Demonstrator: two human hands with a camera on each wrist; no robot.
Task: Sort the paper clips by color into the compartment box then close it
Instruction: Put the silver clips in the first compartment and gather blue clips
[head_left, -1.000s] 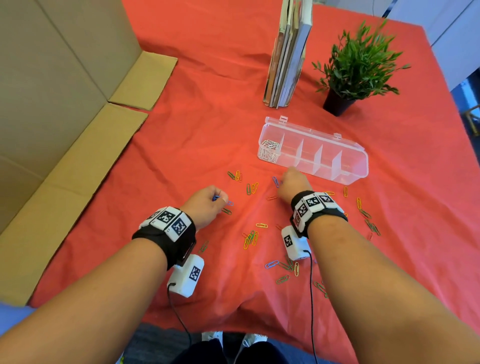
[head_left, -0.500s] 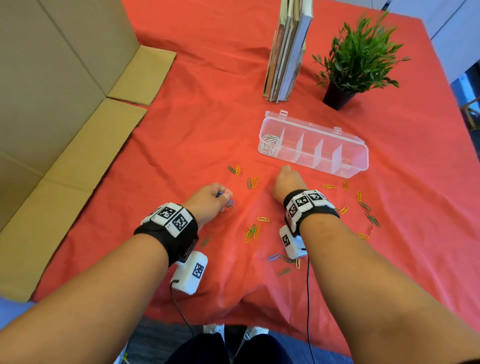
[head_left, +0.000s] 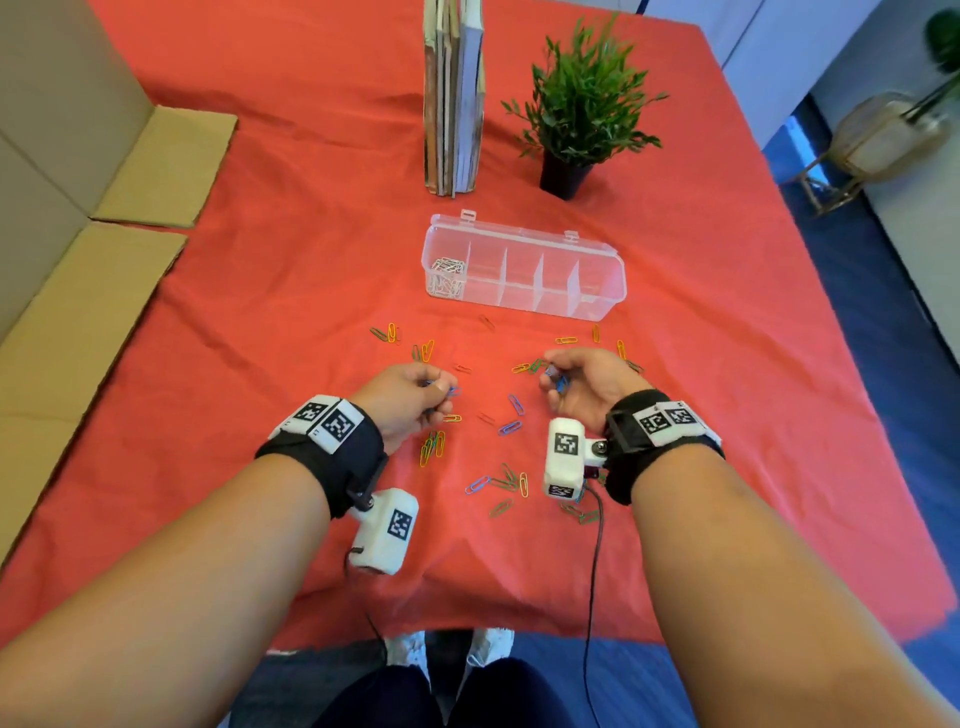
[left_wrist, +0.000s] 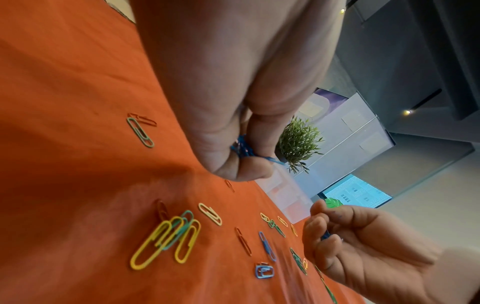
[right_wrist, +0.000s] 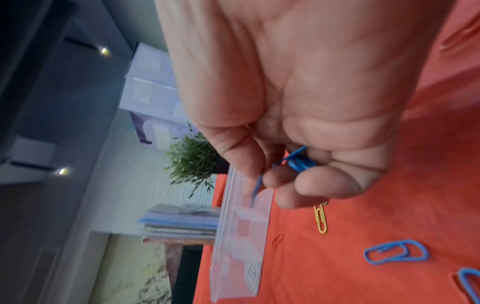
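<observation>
A clear compartment box (head_left: 597, 291) lies open on the red cloth, white clips (head_left: 448, 275) in its leftmost compartment. Yellow, green, red and blue paper clips (head_left: 432, 447) lie scattered in front of it. My left hand (head_left: 410, 397) hovers low over the cloth and pinches blue clips (left_wrist: 242, 147) between thumb and curled fingers. My right hand (head_left: 582, 379), turned palm inward, holds a bunch of blue clips (right_wrist: 298, 162) in its curled fingers. Two loose blue clips (head_left: 514, 413) lie between my hands.
Upright books (head_left: 454, 93) and a potted plant (head_left: 582, 104) stand behind the box. Flattened cardboard (head_left: 93, 218) covers the table's left side. The front table edge (head_left: 467, 636) lies near my legs.
My right hand has lifted off the cloth, moved right and turned palm inward with blue clips in it. My left hand stays in place, still pinching blue clips.
</observation>
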